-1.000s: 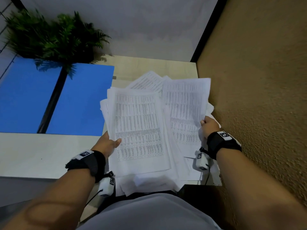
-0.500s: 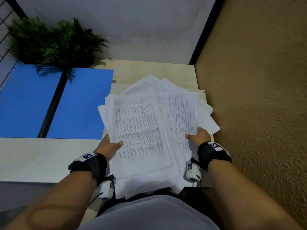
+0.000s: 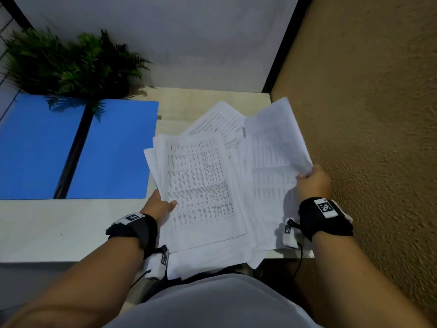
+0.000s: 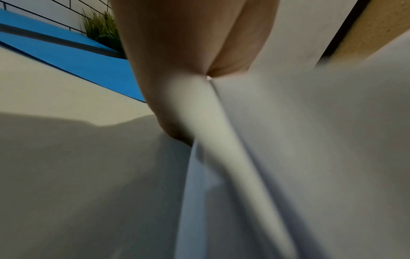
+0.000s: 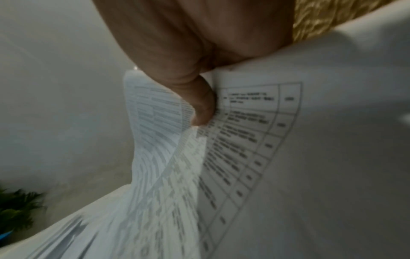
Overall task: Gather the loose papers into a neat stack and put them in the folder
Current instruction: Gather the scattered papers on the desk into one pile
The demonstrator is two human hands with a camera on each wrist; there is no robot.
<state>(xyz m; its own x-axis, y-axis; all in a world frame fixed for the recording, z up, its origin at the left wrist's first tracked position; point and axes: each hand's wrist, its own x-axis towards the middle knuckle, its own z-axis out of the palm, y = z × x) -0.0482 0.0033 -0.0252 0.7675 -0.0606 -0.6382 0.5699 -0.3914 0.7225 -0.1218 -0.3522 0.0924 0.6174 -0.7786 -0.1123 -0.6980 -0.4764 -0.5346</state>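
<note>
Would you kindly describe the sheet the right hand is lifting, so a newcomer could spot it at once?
Start at the rough brown wall on the right; beside it the right hand pinches the lifted sheet by its right edge. Unlike the flatter papers that the left hand holds, it tilts up and curls.

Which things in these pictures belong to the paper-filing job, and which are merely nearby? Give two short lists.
Part of the job:
- loose papers, fanned and uneven
- blue folder, lying open on the table
- left hand, holding the papers' left edge
- right hand, pinching sheets on the right

Merely nearby:
- fern plant
- table
- textured brown wall
</note>
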